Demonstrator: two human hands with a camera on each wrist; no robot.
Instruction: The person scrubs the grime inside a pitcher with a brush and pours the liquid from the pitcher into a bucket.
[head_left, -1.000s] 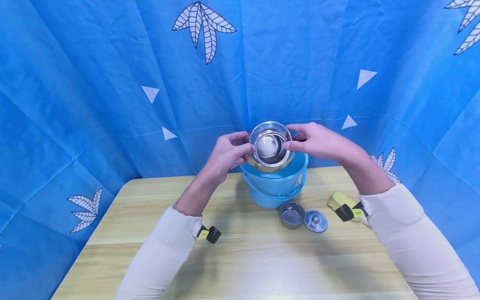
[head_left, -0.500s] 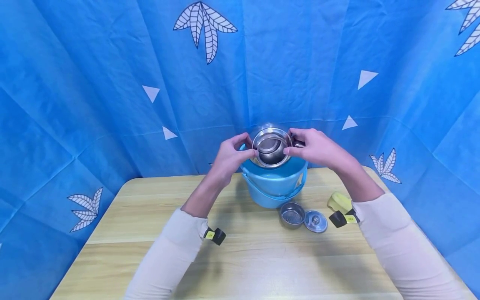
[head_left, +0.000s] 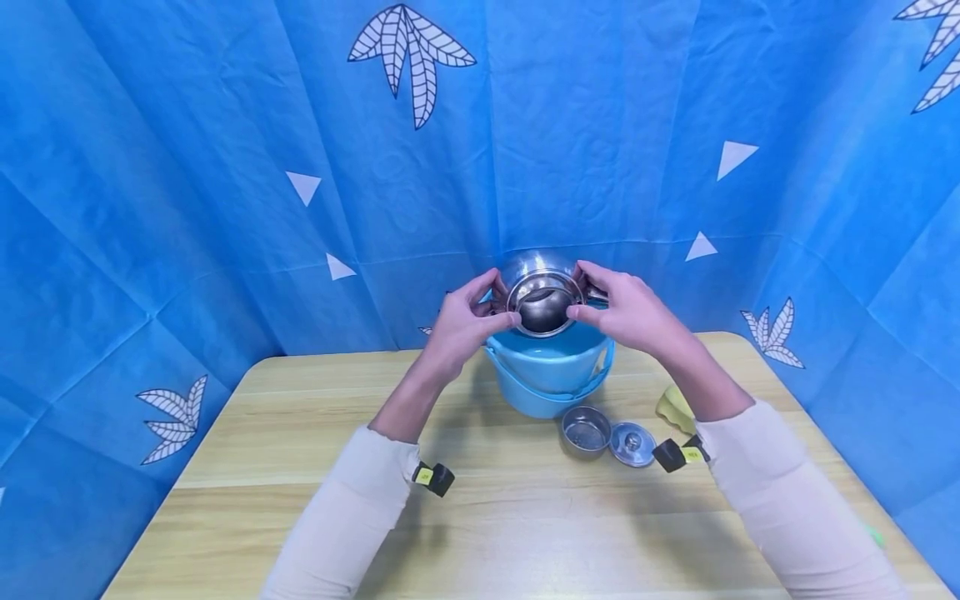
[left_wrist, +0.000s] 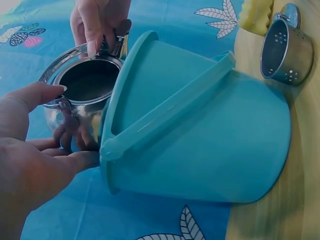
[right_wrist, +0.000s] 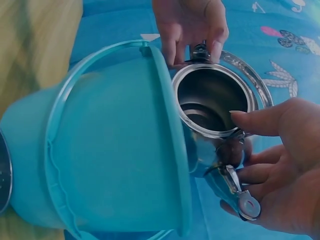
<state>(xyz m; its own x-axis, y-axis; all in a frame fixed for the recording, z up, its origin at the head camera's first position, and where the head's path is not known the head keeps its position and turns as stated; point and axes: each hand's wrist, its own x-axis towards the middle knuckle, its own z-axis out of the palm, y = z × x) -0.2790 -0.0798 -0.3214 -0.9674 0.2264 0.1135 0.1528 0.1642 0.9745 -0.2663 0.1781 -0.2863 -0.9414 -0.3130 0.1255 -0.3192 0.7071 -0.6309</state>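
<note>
Over the light-blue bucket (head_left: 542,377), a shiny steel teapot (head_left: 542,263) without its lid is held by both hands. Its open mouth tips toward the bucket and the wearer. On one side, my left hand (head_left: 459,327) grips it, thumb at the rim and fingers under the body. Opposite, my right hand (head_left: 628,308) holds it the same way; the spout (right_wrist: 230,187) shows by its fingers in the right wrist view. The teapot's mouth (left_wrist: 87,82) looks dark inside in the left wrist view.
In front of the bucket stand a perforated steel strainer cup (head_left: 585,433) and a round steel lid (head_left: 632,444). A yellow sponge-like piece (head_left: 675,408) lies right of them, partly behind the right forearm. A blue patterned curtain (head_left: 600,125) hangs behind the wooden table (head_left: 300,417).
The teapot has tilted further, its mouth turning down toward the bucket, so more of its outer body shows above the rim. Both hands have lowered a little with it.
</note>
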